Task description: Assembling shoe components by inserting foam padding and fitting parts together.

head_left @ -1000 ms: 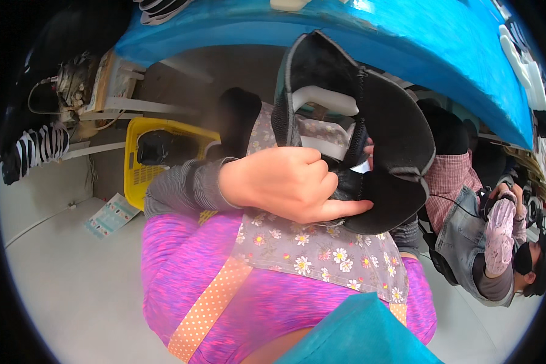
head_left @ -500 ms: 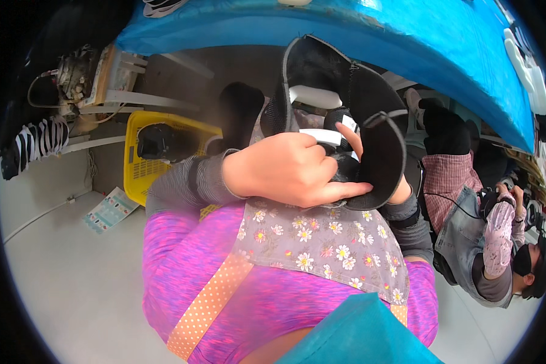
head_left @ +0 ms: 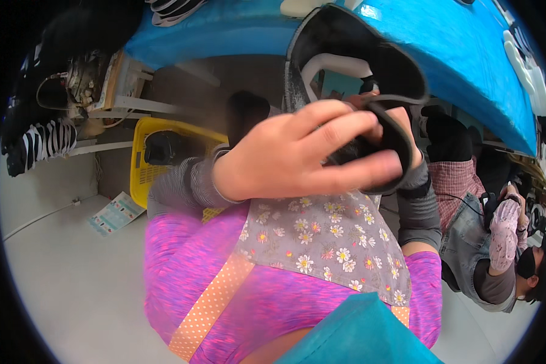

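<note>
Blue sheeting covers a table that bends along the far side, with pale floor at the near left. Black pieces with pale edges lie at the table's far left, and white molded pieces lie toward its right end. On the left, black-and-white striped pieces stand in a row; a yellow plastic basket holds a black bundle, and just beside it a printed sheet lies on the floor.

At the center, a black fabric shell, perhaps a shoe or boot upper, is held up above the lap, its far rim overlapping the table edge in view. A curved white piece shows within its mouth. The left hand reaches across from the left, back upward, with its visible fingers apart over the folded near part of the shell; blur at the tips makes it hard to tell whether they clamp the edge. The right hand is at the shell's right side, largely hidden by the fold, so I cannot tell how its fingers close.

Below the hands spreads a gray daisy-print apron over a purple garment, with teal cloth nearest. Well to the right sits a masked co-worker in a checked apron.
</note>
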`<state>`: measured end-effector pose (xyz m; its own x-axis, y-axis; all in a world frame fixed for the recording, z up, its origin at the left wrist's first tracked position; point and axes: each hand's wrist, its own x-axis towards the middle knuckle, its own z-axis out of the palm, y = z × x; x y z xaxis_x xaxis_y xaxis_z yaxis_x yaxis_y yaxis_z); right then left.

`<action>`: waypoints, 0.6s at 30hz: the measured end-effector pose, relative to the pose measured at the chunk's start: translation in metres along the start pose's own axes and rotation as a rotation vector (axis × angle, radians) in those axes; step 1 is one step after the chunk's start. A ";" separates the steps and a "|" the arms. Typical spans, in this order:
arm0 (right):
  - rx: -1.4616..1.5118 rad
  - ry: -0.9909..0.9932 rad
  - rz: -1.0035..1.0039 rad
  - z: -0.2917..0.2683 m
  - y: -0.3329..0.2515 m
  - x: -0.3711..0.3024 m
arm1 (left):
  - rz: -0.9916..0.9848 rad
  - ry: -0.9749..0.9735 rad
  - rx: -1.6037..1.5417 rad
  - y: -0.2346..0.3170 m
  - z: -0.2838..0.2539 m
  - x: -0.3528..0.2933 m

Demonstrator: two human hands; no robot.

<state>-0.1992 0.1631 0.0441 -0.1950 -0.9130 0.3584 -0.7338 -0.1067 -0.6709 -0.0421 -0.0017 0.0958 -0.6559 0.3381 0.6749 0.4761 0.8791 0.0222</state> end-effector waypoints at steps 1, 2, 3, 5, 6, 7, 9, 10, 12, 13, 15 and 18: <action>0.326 0.020 0.269 0.009 0.007 -0.002 | -0.026 -0.007 0.069 -0.004 0.000 0.001; 0.082 -0.032 0.135 0.009 0.018 0.002 | -0.052 -0.022 0.138 -0.008 0.001 0.003; -0.191 -0.053 -0.016 0.009 0.028 0.008 | -0.097 -0.147 0.132 -0.018 0.001 -0.001; -0.437 0.004 -0.216 0.016 0.046 0.020 | -0.146 -0.275 0.132 -0.038 0.008 -0.010; -0.441 0.046 -0.266 0.024 0.054 0.025 | -0.126 -0.355 0.169 -0.048 0.015 -0.015; -0.454 0.058 -0.347 0.030 0.065 0.027 | -0.105 -0.435 0.205 -0.055 0.023 -0.020; -0.492 0.027 -0.358 0.041 0.092 0.033 | -0.141 -0.574 0.187 -0.065 0.039 -0.032; -0.533 -0.010 -0.372 0.044 0.103 0.036 | -0.181 -0.709 0.170 -0.070 0.047 -0.038; -0.461 0.057 -0.302 0.043 0.106 0.043 | -0.167 -0.642 0.180 -0.077 0.058 -0.045; -0.462 0.095 -0.236 0.049 0.116 0.041 | -0.159 -0.526 0.121 -0.082 0.062 -0.048; -0.459 0.132 -0.174 0.056 0.121 0.042 | -0.202 -0.357 0.039 -0.094 0.073 -0.058; -0.460 0.210 -0.124 0.062 0.120 0.040 | -0.325 -0.486 0.003 -0.105 0.085 -0.072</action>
<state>-0.2544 0.0894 -0.0628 -0.1805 -0.8005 0.5716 -0.9604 0.0182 -0.2779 -0.0951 -0.0898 -0.0176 -0.9618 0.1652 0.2181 0.2040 0.9642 0.1693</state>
